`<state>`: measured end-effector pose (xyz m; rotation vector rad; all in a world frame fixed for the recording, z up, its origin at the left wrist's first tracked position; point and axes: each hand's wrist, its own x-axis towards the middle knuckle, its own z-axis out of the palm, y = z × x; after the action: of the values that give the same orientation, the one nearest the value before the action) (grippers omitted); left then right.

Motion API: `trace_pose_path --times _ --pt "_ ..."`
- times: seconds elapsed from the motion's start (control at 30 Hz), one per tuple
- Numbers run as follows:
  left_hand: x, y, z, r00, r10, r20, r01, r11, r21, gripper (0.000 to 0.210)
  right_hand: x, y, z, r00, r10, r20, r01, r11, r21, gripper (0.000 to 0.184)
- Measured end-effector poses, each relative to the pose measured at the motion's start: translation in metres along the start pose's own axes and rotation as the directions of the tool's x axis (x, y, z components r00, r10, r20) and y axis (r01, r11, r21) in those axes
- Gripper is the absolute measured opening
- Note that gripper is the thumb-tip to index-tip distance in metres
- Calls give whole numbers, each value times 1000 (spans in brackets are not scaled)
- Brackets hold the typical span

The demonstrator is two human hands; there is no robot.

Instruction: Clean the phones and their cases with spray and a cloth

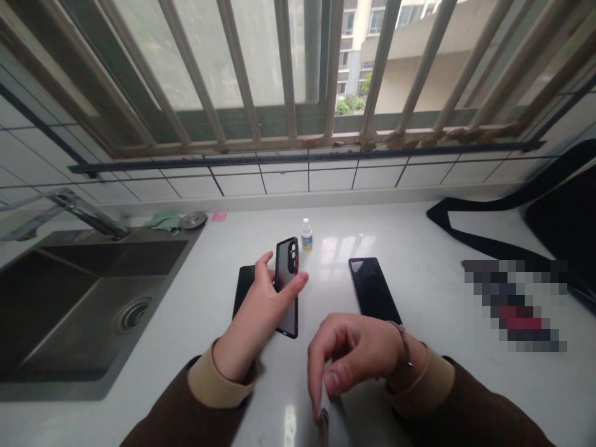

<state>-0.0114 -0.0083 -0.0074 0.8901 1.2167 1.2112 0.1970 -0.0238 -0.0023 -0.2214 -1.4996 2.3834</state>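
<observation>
I see my left hand (pixel 261 310) gripping a phone case (pixel 287 285) upright on the surface (pixel 419 248). My right hand (pixel 354 354) pinches a small pale packet (pixel 326 413); a phone (pixel 374 290) lies at one o'clock from it

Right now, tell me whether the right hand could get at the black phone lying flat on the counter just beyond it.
Probably yes. The black phone lies bare on the white counter just past the right hand, nothing between. But that hand's fingers already pinch a small pale item.
</observation>
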Motion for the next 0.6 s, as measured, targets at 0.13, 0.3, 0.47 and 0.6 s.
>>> trace_pose_path --times 0.13,0.3,0.47,0.6 --pt "5 -14 1 995 80 64 -101 873 478 99 5 7 -2 989 -80 -124 92 991 99 33" --pt "7 -20 3 968 144 203 -239 769 593 70 21 20 -19 565 -253 -785 384 923 -21 29" --pt "10 -28 0 972 142 187 -232 703 672 75 26 24 -31 411 -306 -859 221 947 -232 36" --pt "9 -34 1 980 62 189 -174 730 661 81 27 25 -28 432 -335 -838 38 935 -354 39"
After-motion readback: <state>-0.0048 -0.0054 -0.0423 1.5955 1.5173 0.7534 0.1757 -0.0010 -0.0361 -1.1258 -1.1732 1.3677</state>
